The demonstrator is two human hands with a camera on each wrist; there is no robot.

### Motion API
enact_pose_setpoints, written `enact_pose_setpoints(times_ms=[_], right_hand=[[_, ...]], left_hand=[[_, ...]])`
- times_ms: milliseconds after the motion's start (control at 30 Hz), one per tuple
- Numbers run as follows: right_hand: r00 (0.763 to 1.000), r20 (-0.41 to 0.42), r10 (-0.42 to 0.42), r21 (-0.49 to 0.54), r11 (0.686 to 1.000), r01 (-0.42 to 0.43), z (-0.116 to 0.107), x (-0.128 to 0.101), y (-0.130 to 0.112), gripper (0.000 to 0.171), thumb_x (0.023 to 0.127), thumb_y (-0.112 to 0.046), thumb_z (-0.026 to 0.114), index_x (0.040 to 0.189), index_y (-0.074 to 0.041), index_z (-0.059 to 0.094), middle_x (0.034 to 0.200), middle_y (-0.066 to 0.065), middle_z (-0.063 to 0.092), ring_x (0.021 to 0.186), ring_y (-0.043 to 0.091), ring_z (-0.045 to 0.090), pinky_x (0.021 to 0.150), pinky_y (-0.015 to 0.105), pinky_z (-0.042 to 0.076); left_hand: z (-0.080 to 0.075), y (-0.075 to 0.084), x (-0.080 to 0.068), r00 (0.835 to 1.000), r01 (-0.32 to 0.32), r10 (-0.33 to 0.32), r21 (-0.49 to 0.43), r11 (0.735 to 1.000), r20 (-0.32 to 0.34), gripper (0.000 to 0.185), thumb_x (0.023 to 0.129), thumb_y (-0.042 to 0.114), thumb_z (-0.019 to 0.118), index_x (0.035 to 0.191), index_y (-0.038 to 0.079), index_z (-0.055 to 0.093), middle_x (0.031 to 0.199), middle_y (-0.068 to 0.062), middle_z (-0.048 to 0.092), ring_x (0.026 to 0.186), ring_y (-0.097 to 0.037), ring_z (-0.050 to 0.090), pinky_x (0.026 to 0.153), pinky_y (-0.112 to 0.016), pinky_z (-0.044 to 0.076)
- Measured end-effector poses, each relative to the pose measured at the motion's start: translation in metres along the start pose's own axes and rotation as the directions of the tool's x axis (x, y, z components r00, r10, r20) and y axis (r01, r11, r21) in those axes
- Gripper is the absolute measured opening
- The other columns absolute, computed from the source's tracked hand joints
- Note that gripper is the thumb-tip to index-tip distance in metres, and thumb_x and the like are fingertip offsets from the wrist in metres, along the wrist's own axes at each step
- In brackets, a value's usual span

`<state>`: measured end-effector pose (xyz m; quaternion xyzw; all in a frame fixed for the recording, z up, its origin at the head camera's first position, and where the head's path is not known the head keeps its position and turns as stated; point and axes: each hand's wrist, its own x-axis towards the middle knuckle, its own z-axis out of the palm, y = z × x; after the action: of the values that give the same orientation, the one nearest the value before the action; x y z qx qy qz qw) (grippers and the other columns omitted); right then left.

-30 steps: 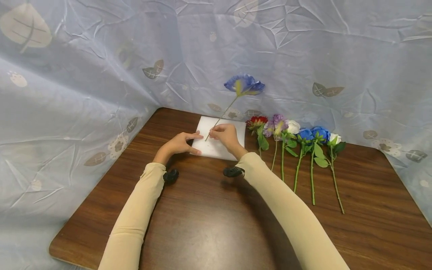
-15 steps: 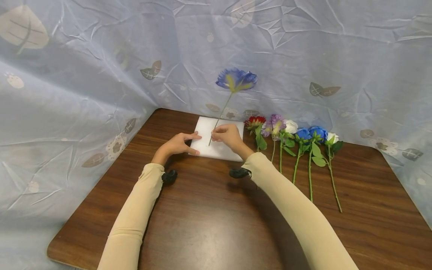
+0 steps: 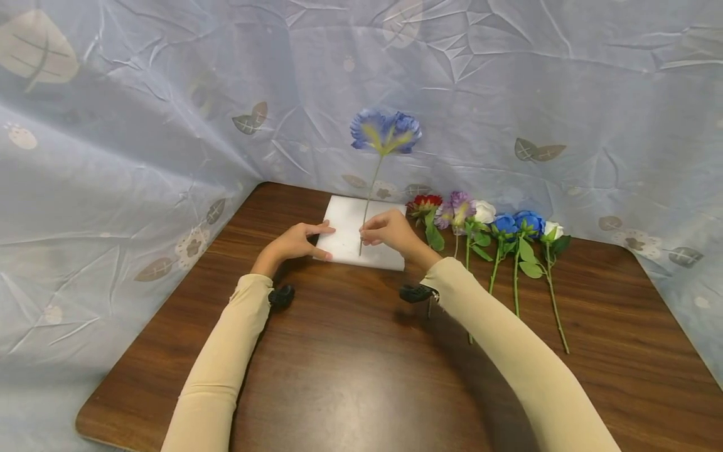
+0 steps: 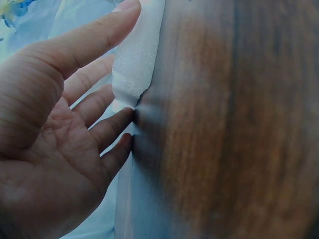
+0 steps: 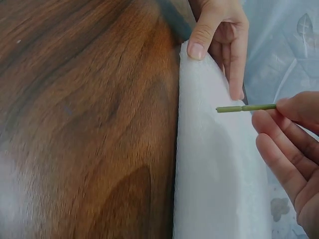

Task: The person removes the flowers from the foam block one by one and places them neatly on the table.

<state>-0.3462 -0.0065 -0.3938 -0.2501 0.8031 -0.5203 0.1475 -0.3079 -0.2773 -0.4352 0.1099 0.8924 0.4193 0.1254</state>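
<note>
Blue-and-yellow fabric flower on a thin green stem (image 3: 385, 131) stands nearly upright over the white foam block (image 3: 350, 233), and my right hand (image 3: 391, 230) pinches that stem low down between thumb and fingertips. From the right wrist camera I see what the head view hides: the cut end of the green stem (image 5: 245, 107) pokes out past my fingers (image 5: 279, 144) and hangs just above the block's white top (image 5: 219, 169), with no clear contact between tip and foam. The head camera alone shows the bloom, high against the pale blue leaf-printed cloth backdrop (image 3: 141, 113).

My left hand (image 3: 294, 242) lies at the block's left edge, fingers fairly straight, thumb and forefinger bracketing the near-left corner. The left wrist camera shows this close up: the thumb (image 4: 94, 42) lies along the foam's edge (image 4: 135, 64) and the finger ends (image 4: 117, 124) meet it from the other side, so the hand steadies the block without curling round it. The right wrist view confirms it, with that left hand (image 5: 222, 35) at the far end of the foam.

The block sits at the back of the dark brown wooden table (image 3: 350, 364), close to the cloth. Just right of it lies a row of other artificial flowers (image 3: 491, 232), red, purple, white and blue, heads toward the backdrop, stems pointing to me. Both arms wear beige sleeves (image 3: 226, 351).
</note>
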Motion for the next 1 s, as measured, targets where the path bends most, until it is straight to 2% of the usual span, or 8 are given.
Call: enact_pose_setpoints(times_ms=[333, 600, 833, 1000], right_hand=[[0.997, 0.063, 0.044, -0.062, 0.997, -0.04, -0.019, -0.015, -0.001, 0.024, 0.094, -0.01, 0.073, 0.107, 0.009, 0.076, 0.094, 0.018, 0.079, 0.08, 0.021, 0.077, 0.079, 0.041, 0.064], [0.993, 0.102, 0.059, -0.116, 0.992, -0.047, -0.035, -0.034, 0.0, 0.025, 0.093, -0.011, 0.074, 0.108, 0.008, 0.076, 0.09, 0.016, 0.079, 0.084, 0.033, 0.076, 0.08, 0.044, 0.064], [0.988, 0.135, 0.075, -0.139, 0.989, -0.056, -0.049, -0.05, 0.004, 0.025, 0.093, -0.012, 0.075, 0.107, 0.009, 0.076, 0.088, 0.015, 0.079, 0.085, 0.036, 0.075, 0.085, 0.058, 0.06], [0.985, 0.141, 0.101, -0.169, 0.983, -0.076, -0.061, -0.063, 0.009, 0.026, 0.093, -0.012, 0.075, 0.108, 0.009, 0.076, 0.091, 0.014, 0.08, 0.088, 0.038, 0.075, 0.084, 0.055, 0.061]], left_hand=[[0.0, 0.0, -0.001, 1.0, 0.001, -0.001, -0.001, 1.0, -0.001, 0.077, 0.081, 0.029, 0.088, 0.149, 0.015, 0.055, 0.167, -0.002, 0.027, 0.157, -0.033, 0.021, 0.128, -0.051, 0.021], [0.0, 0.0, -0.003, 1.0, -0.008, 0.008, -0.015, 1.0, 0.007, 0.077, 0.082, 0.027, 0.088, 0.15, 0.014, 0.053, 0.168, -0.002, 0.026, 0.158, -0.032, 0.018, 0.128, -0.051, 0.02], [0.0, -0.001, -0.002, 1.0, -0.009, 0.009, -0.017, 1.0, 0.01, 0.078, 0.081, 0.029, 0.088, 0.15, 0.014, 0.053, 0.168, -0.003, 0.025, 0.158, -0.034, 0.018, 0.128, -0.052, 0.02], [-0.001, -0.003, 0.0, 1.0, -0.013, 0.013, -0.026, 1.0, 0.014, 0.079, 0.082, 0.029, 0.087, 0.151, 0.013, 0.052, 0.168, -0.005, 0.025, 0.158, -0.035, 0.017, 0.128, -0.054, 0.019]])
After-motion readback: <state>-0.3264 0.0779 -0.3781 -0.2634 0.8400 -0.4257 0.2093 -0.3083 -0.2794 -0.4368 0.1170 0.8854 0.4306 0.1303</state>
